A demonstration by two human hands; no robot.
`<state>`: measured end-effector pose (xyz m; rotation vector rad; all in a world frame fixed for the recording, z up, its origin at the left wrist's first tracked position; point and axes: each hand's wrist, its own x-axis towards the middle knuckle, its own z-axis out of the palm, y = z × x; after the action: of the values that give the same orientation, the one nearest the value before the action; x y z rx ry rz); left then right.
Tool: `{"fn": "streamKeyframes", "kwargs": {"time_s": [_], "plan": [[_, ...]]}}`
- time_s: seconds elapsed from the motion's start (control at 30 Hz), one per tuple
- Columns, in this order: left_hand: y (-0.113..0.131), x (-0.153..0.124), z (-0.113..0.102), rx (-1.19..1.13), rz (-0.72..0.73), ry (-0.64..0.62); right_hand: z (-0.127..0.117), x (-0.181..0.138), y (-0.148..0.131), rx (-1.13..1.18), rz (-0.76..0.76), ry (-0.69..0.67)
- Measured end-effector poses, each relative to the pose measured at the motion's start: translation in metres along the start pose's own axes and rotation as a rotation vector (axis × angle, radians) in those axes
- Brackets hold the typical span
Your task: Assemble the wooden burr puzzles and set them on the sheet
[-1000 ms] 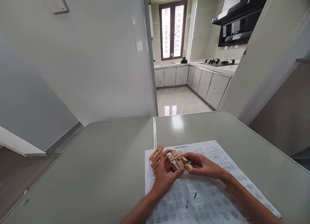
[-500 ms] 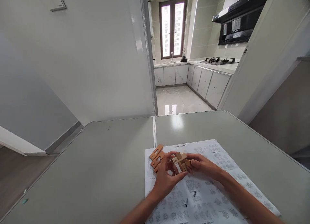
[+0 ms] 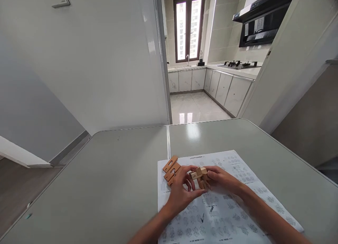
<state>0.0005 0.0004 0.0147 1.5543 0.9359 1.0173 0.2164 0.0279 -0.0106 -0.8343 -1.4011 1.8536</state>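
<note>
Both hands closed together over a small cluster of wooden puzzle pieces (image 3: 199, 175), held just above the printed sheet (image 3: 232, 216) near the table's near-centre. Left hand (image 3: 182, 193) curled from 7 o'clock, thumb stretched under the cluster, fingertips bent onto its near-left face. Right hand (image 3: 221, 180) wrapped from 4 o'clock, fingers folded over the right end. Cluster pinched between them, long axis running roughly 9 to 3 o'clock, one pale block end poking toward 10 o'clock. Neither hand noticeably nearer; held jointly, the right covering more of it, the left pressing from below. Exact fit of the pieces inside the hold hard to read, probably two or three slotted bars crossed.

Loose wooden bars (image 3: 171, 170) lying flat at 10 o'clock from the cluster, just beside the left fingertips yet apart from them, stacked side by side, long axes slanting toward 1 o'clock, on the sheet's far-left corner.

Plenty of bare table (image 3: 105, 180) out at 9 o'clock and beyond at 12 o'clock; seam (image 3: 168, 142) running straight away at 12. Sheet spreading toward 5 o'clock under the right forearm. Table's right edge well apart from the work.
</note>
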Motion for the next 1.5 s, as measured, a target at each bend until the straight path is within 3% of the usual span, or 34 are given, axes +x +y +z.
{"fn": "streamKeyframes", "kwargs": {"time_s": [0.73, 1.13, 1.37, 1.5], "plan": [[-0.004, 0.001, 0.001, -0.02, -0.074, 0.035, 0.002, -0.002, -0.004, -0.1, -0.03, 0.074], [-0.007, 0.001, 0.0, 0.049, -0.001, 0.005, 0.0, -0.008, -0.015, -0.11, 0.021, 0.028], [-0.013, 0.0, 0.0, 0.094, 0.023, 0.044, 0.002, -0.007, -0.009, -0.162, -0.021, 0.128], [-0.012, 0.0, 0.001, 0.143, 0.035, 0.015, 0.004, -0.006, -0.007, -0.166, -0.004, 0.088]]}}
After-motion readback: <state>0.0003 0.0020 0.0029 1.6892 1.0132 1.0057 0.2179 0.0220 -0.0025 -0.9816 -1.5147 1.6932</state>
